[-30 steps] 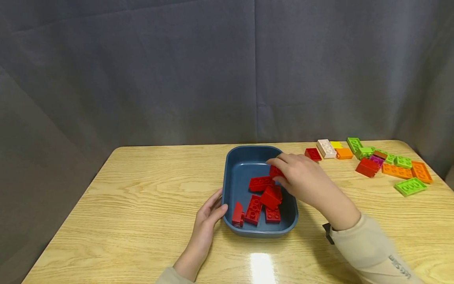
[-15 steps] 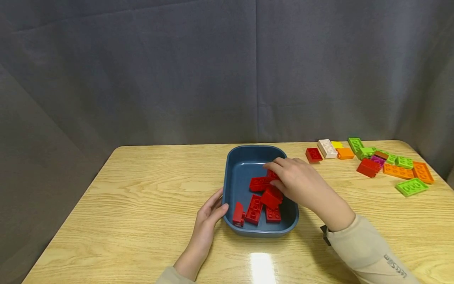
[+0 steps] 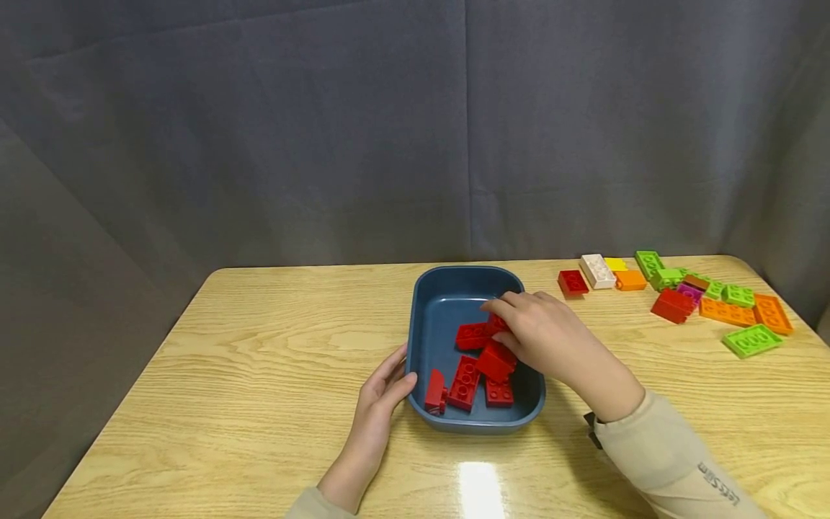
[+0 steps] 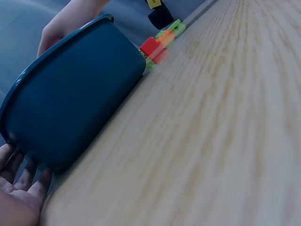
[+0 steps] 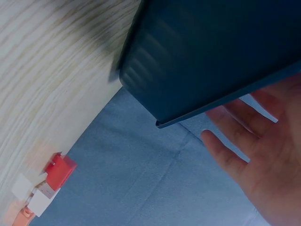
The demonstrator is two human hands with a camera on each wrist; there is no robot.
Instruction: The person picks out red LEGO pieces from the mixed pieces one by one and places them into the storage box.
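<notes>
Inside bin | right hand pinches red brick, lower now | left hand touches bin, uncurled

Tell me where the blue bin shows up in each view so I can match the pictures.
Head: the bin sits just right of centre, below the middle.
Left wrist: the bin fills the left side, seen from outside.
Right wrist: the bin is at upper right, cut off by the frame.
Shared landmark: the right hand, at the rim.

Blue bin, red bricks, yellowish wood-grained table, dark grey curtain, beige sleeve
</notes>
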